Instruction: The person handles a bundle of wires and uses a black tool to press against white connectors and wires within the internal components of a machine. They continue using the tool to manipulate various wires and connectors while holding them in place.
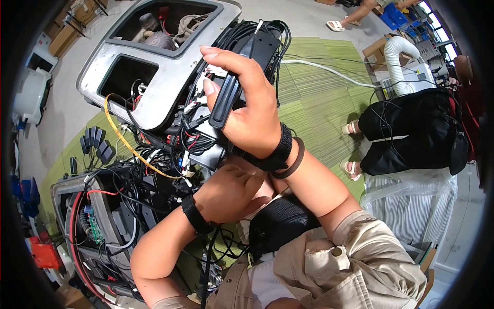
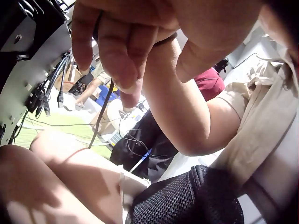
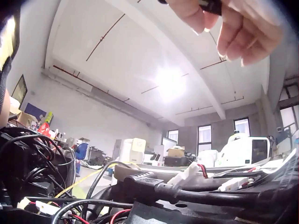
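Note:
My right hand grips a black-handled tool above the wired electronics; a slim pointed metal tip shows beyond the fingers. In the right wrist view, a dark piece of that tool shows between the fingers. Below the right wrist is my left hand, its fingertips partly hidden in the head view. The left wrist view shows its fingers loosely bent, with no object visibly held. A thin dark cord hangs just past them; contact cannot be told. Bundled black cables lie beside the hands.
A silver housing with two openings stands at upper left, and an opened unit with a green circuit board at lower left. A yellow cable arches between them. At right are a person in black trousers and a white hose.

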Action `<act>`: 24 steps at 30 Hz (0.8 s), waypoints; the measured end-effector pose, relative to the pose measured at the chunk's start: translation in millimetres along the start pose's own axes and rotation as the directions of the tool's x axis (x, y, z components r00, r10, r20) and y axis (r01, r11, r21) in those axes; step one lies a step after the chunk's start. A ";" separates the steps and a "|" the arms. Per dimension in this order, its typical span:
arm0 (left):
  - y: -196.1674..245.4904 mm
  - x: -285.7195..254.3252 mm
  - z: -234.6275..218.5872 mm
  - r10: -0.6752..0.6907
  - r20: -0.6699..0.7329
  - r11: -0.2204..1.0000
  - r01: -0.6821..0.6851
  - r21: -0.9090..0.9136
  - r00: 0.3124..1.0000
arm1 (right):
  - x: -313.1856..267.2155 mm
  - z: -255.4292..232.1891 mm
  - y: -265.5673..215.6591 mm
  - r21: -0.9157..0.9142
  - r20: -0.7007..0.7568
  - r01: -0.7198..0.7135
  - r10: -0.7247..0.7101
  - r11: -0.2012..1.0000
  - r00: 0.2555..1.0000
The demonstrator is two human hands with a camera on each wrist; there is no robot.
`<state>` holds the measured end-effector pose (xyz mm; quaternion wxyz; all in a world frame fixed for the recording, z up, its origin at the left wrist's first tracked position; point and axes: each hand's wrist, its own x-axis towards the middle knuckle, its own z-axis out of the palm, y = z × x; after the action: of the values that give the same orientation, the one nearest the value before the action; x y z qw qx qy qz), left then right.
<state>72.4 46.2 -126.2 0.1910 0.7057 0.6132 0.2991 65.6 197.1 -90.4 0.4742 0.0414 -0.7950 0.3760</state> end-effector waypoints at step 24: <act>-1.3 -0.7 -6.2 0.169 -0.058 0.976 -0.158 0.152 0.984 | -50.8 -14.3 26.7 -0.029 0.349 0.029 -0.017 0.999 0.937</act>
<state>67.4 45.1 -122.6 0.0913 0.7549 0.5798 0.2926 92.4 210.5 -141.3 0.3307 0.1088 -0.8721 0.3437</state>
